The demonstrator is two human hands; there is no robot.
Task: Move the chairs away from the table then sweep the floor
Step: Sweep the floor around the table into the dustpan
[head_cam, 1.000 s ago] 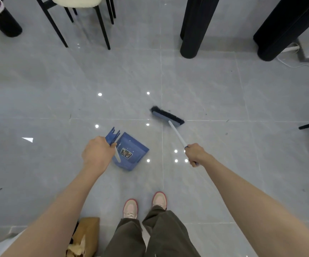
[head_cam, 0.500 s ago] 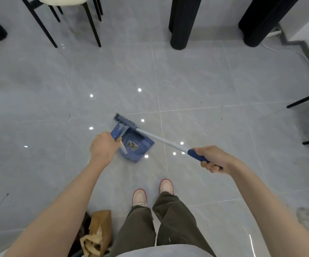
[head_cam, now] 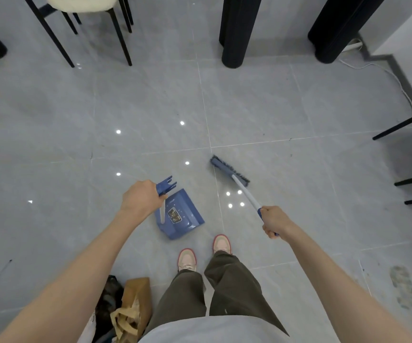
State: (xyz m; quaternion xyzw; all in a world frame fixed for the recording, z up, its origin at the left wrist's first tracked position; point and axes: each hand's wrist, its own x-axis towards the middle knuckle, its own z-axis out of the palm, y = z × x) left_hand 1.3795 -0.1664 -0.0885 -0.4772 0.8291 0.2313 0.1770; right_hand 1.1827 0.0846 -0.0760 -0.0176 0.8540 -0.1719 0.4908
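Now broom (head_cam: pixel 229 169) back off dustpan (head_cam: pixel 182 219), left hand (head_cam: pixel 140 198) and right hand (head_cam: pixel 274 220) tight on handles.

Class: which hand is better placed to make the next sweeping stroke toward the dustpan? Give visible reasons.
Right. The right hand grips the broom, whose head is down just right of the dustpan. The left hand only holds the dustpan's handle.

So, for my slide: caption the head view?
Left hand holds the dustpan, right hand the broom, over grey tile.
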